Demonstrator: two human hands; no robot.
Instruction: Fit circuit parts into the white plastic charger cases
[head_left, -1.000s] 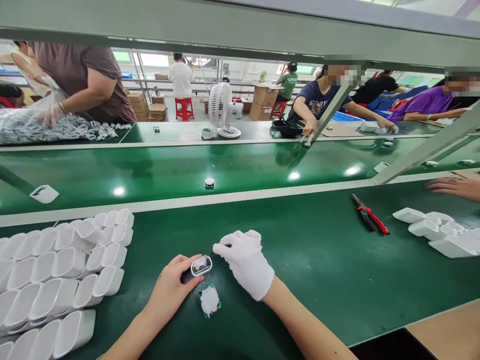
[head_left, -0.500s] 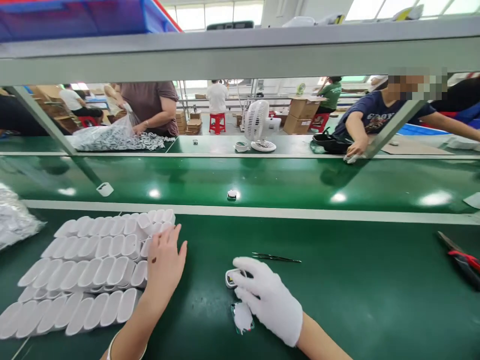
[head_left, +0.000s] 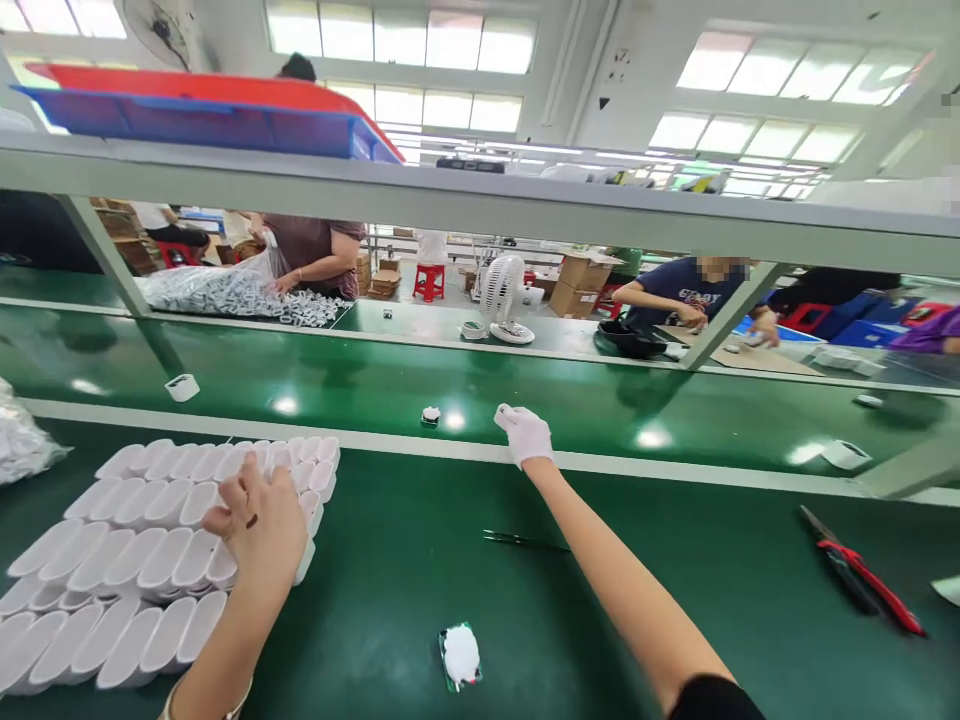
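My left hand (head_left: pixel 259 520) rests on the stacked rows of white plastic housings (head_left: pixel 127 540) at the left of the green bench, its fingers curled round one housing in the near rows. My gloved right hand (head_left: pixel 525 432) is stretched far forward to the white strip at the conveyor belt's near edge. Its fingers are closed round a small white housing that is hard to tell from the glove. Black tweezers (head_left: pixel 525 541) lie on the bench between my arms. A small green part with a white pad (head_left: pixel 460 655) lies near me.
Red-handled cutters (head_left: pixel 862 580) lie at the right. On the belt are a small round part (head_left: pixel 430 414) and loose white housings (head_left: pixel 183 387). A clear plastic bag (head_left: pixel 19 445) sits at far left. Across the belt are a fan (head_left: pixel 504 295) and other people working.
My right hand lifted the housing from the bench and reached forward to the belt edge. My left hand settled and closed on the stacked housings. The view tilted upward.
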